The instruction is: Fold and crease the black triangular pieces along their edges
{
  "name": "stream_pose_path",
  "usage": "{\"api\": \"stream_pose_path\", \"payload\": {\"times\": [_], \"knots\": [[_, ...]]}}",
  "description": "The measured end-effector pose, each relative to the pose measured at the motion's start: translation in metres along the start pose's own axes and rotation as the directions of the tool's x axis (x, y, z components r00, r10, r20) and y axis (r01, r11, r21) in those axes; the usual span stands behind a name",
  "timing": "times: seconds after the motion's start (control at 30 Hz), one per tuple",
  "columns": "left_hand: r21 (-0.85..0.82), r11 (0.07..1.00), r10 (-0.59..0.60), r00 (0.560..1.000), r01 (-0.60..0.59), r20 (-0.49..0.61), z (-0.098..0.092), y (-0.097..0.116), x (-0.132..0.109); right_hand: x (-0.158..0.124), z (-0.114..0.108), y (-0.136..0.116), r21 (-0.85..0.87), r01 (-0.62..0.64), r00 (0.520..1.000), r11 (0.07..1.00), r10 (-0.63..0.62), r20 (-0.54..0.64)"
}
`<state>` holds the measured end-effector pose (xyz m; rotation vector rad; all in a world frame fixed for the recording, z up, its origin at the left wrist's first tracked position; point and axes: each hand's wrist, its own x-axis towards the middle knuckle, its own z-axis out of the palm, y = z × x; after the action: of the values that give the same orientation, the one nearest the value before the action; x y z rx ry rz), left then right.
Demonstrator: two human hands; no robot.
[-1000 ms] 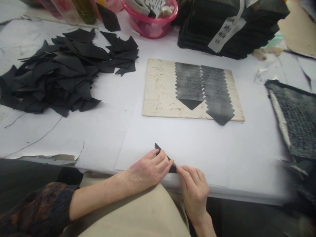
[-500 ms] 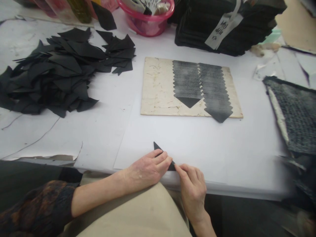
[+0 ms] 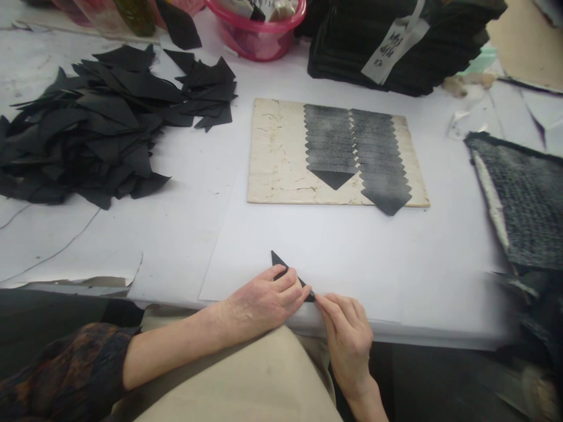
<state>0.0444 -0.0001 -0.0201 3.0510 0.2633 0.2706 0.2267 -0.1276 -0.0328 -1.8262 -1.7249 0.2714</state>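
At the table's front edge, a small black piece of flat material (image 3: 278, 262) forms a narrow triangle on the white paper. My left hand (image 3: 268, 296) presses on it, fingers bent over its middle and hiding much of it. The fingertips of my right hand (image 3: 345, 325) pinch its lower right corner. Beyond the hands lies a pale board (image 3: 277, 152) with two columns of overlapping black pointed pieces (image 3: 332, 140); the right column's tip hangs over the board's front edge.
A heap of loose black pieces (image 3: 101, 123) covers the left. At the back stand a pink basin (image 3: 259, 38) and a tied stack of black pieces (image 3: 338, 53) with a white tag (image 3: 393, 50). Dark woven fabric (image 3: 523, 205) lies at the right.
The view has shifted slightly. My right hand has moved a little to the right at the black piece's corner; my left hand keeps pressing it.
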Motion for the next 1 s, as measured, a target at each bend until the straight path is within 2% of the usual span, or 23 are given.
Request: {"api": "stream_pose_path", "payload": {"times": [0.2,0.4,0.7,0.87,1.0], "knots": [[-0.002,1.0,0.002,1.0,-0.002,0.023,-0.003,0.002,0.002,-0.006,0.001,0.003,-0.01,0.001,1.0,1.0,-0.001,0.011],[-0.099,0.995,0.015,1.0,-0.014,0.008,0.007,0.007,0.006,-0.005,0.0,0.0,-0.042,0.017,1.0,0.999,-0.017,0.006],[-0.084,0.996,0.036,0.999,-0.036,0.007,0.004,0.006,0.007,-0.006,0.0,0.0,-0.029,-0.093,0.995,0.995,0.092,-0.035],[-0.074,0.996,0.042,0.999,-0.042,-0.005,0.002,0.005,0.009,-0.006,0.0,-0.001,-0.017,-0.06,0.996,0.998,0.059,-0.062],[-0.058,0.997,0.047,0.999,-0.048,-0.005,0.001,0.005,0.01,-0.008,0.0,0.002,-0.035,-0.04,0.999,0.999,0.039,-0.029]]}}
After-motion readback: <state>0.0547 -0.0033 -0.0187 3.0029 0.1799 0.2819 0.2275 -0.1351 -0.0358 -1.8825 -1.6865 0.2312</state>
